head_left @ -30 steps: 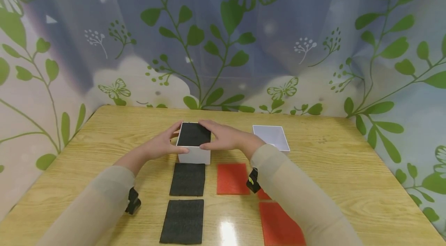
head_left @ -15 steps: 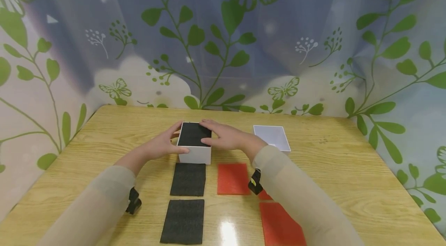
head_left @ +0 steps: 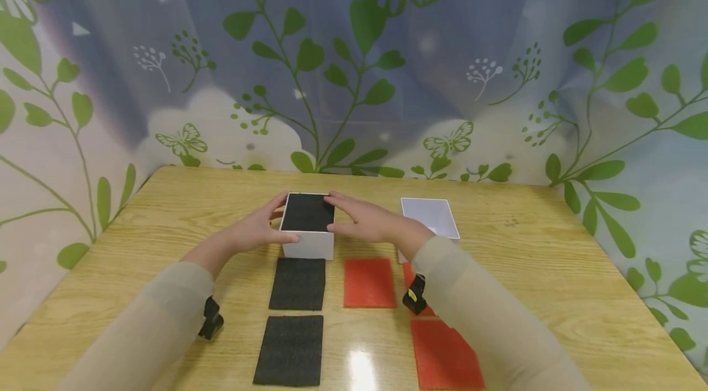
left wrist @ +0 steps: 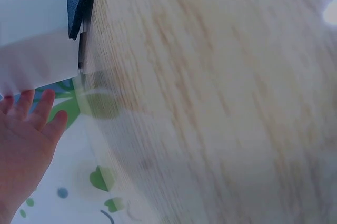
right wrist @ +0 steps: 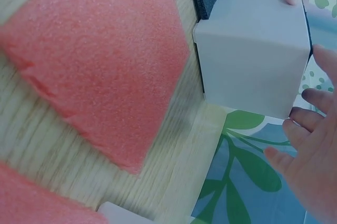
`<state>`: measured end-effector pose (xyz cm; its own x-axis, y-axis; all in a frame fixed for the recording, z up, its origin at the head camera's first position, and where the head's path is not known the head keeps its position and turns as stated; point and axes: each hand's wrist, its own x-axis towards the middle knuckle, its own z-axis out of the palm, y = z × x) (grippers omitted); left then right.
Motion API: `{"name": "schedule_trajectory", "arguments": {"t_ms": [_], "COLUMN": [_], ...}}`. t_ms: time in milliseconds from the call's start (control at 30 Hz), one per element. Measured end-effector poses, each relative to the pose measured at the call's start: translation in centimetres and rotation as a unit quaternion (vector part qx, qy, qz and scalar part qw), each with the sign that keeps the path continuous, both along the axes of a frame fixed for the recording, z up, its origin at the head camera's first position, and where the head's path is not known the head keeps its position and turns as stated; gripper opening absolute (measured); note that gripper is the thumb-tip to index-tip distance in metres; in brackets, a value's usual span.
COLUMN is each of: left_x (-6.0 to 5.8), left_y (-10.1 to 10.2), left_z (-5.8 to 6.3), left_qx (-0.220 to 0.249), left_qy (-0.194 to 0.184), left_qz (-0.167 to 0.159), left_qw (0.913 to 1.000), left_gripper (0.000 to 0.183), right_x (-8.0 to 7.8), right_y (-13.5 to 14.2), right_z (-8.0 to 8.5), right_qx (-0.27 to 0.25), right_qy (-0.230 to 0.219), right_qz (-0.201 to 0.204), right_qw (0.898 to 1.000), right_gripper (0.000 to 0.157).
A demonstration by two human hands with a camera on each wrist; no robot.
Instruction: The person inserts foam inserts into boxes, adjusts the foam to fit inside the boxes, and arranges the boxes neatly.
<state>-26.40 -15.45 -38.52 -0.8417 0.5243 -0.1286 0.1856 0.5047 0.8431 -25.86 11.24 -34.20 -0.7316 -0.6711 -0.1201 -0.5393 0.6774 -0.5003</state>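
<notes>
A white square box [head_left: 307, 246] stands at the table's middle back, a black foam square [head_left: 308, 211] filling its top. My left hand [head_left: 251, 232] holds its left side, thumb on the front face and fingers toward the back. At the right edge, my right hand [head_left: 367, 220] has its fingers loosely spread, with fingertips at the rim. In the right wrist view that hand [right wrist: 316, 155] lies beside the box [right wrist: 253, 66], several fingers off its surface. The left wrist view shows left fingertips at the box's edge [left wrist: 39, 60].
Two black foam squares [head_left: 297, 283] lie in a column before the box. To their right are red foam squares [head_left: 369, 283], some partly under my right sleeve. A second white box [head_left: 428, 216], with its top uncovered, stands at the back right. A patterned curtain [head_left: 354, 71] hangs behind the table.
My right hand has slid rightward off the black foam's top to the box's right edge. The left hand and the box have stayed in place.
</notes>
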Motion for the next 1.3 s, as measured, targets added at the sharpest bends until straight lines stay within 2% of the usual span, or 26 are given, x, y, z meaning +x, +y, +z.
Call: {"name": "schedule_trajectory", "arguments": {"t_ms": [667,1067,1300], "left_x": [0.20,0.03,0.03], "left_y": [0.05,0.01,-0.01], "left_z": [0.20,-0.06,-0.01], "left_qx": [0.002,0.006,-0.001], "left_qy": [-0.009,-0.014,-0.004], "left_qz": [0.001,0.002,0.001], "left_qw": [1.0000,0.9999,1.0000], "left_gripper": [0.108,0.107,0.107], "right_x": [0.39,0.57,0.52], "right_y": [-0.35,-0.49,-0.48], "right_z": [0.06,-0.28,-0.29], "right_qx": [0.021,0.015,0.022], "right_qy": [0.012,0.008,0.006], "right_qz": [-0.003,-0.003,-0.001], "right_qw": [1.000,1.000,1.000], "right_gripper": [0.068,0.065,0.067]}}
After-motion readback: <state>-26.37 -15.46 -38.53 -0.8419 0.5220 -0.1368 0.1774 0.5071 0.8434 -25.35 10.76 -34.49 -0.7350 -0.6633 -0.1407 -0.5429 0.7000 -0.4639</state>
